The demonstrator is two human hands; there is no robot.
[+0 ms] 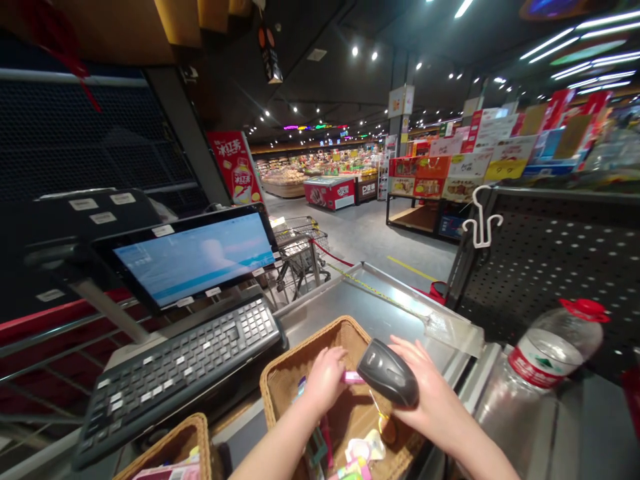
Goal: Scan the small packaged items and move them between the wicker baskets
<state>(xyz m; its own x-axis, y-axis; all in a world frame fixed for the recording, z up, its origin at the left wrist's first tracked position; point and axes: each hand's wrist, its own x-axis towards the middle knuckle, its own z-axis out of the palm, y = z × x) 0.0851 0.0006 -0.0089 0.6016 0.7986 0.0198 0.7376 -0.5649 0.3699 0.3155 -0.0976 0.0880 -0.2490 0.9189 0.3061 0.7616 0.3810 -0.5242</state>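
Observation:
My right hand is wrapped round a black handheld barcode scanner, its head angled toward my left hand. Over the brown woven basket, my left hand has its fingers closed on a small pink item. Only one end of that item shows, close to the scanner; its kind cannot be made out. Inside the basket lie small colourful packets, a round orange-brown piece and some teal and pink things, partly hidden by my left forearm.
A keyboard and a monitor stand at the left. Another woven basket sits at the lower left. To the right are a large clear bottle with a red cap and a perforated black panel. The metal counter extends ahead.

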